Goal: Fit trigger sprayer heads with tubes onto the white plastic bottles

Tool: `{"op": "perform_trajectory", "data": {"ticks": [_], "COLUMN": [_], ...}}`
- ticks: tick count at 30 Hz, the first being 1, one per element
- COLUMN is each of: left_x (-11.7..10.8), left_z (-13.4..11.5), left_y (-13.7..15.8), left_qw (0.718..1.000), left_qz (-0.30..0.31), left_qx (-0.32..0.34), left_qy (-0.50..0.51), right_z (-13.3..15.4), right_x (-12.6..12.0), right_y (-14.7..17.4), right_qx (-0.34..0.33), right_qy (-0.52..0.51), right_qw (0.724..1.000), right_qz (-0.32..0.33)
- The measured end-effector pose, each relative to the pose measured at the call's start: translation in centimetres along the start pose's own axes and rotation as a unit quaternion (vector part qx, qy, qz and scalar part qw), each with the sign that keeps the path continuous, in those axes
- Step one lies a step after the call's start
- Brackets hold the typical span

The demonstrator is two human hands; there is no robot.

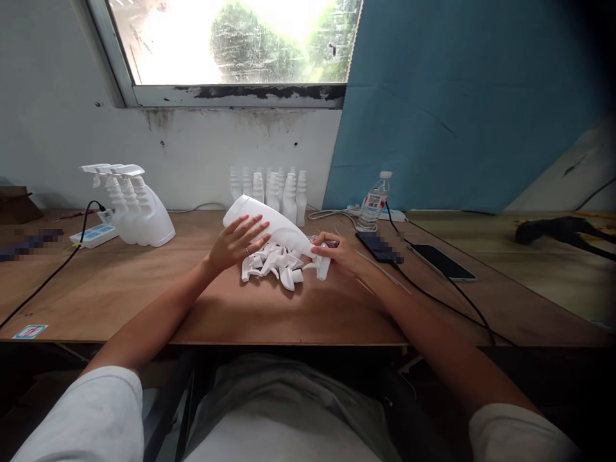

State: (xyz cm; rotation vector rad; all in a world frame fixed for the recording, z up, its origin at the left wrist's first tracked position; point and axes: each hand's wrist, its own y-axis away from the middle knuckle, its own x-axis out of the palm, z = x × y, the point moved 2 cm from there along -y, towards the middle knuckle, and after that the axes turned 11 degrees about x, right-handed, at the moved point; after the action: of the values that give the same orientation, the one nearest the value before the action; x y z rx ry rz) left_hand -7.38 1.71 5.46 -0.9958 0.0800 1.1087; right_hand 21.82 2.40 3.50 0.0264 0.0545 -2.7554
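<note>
Across the wooden table (pixel 298 321), bare room lies between the front edge and the pile of trigger heads (pixel 272 260). Above that pile, the white bottle (pixel 269 221) tilts neck-down to the right, probably light, smooth and slightly squeezable, best held by body and neck. The left hand (pixel 240 240) lays slightly spread fingers over its body, thumb hidden; the right hand (pixel 337 253) closes its fingers around the spray head (pixel 321 265) at the neck.

Smooth plastic spray bottle (pixel 283 229) (fairly matt)
</note>
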Motion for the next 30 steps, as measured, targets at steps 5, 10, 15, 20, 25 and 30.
{"op": "perform_trajectory", "data": {"ticks": [5, 10, 15, 20, 25, 30], "left_x": [-1.0, -0.5, -0.2, -2.1, -2.5, 1.5], "left_z": [0.5, 0.5, 0.7, 2.1, 4.7, 7.6], "left_y": [-0.2, -0.2, -0.5, 0.4, 4.0, 7.5], "left_qw": [0.999, 0.999, 0.997, 0.994, 0.939, 0.829], "left_qz": [0.009, 0.041, 0.067, 0.040, -0.029, -0.137], "left_qx": [0.026, 0.022, -0.012, -0.104, -0.342, -0.539], "left_qy": [-0.043, -0.029, -0.023, 0.010, -0.011, 0.053], "right_z": [1.4, 1.7, 1.3, 1.6, 2.0, 0.7], "right_x": [-0.1, -0.6, -1.6, -3.8, -6.4, -7.9], "right_y": [0.7, 0.8, -0.1, 0.0, 0.4, -0.8], "right_qx": [-0.119, -0.192, -0.336, -0.404, -0.399, -0.262], "right_qy": [0.148, 0.259, 0.401, 0.437, 0.237, 0.081], "right_qw": [0.977, 0.937, 0.837, 0.755, 0.754, 0.813], "right_qz": [-0.095, -0.135, -0.159, -0.276, -0.464, -0.514]}}
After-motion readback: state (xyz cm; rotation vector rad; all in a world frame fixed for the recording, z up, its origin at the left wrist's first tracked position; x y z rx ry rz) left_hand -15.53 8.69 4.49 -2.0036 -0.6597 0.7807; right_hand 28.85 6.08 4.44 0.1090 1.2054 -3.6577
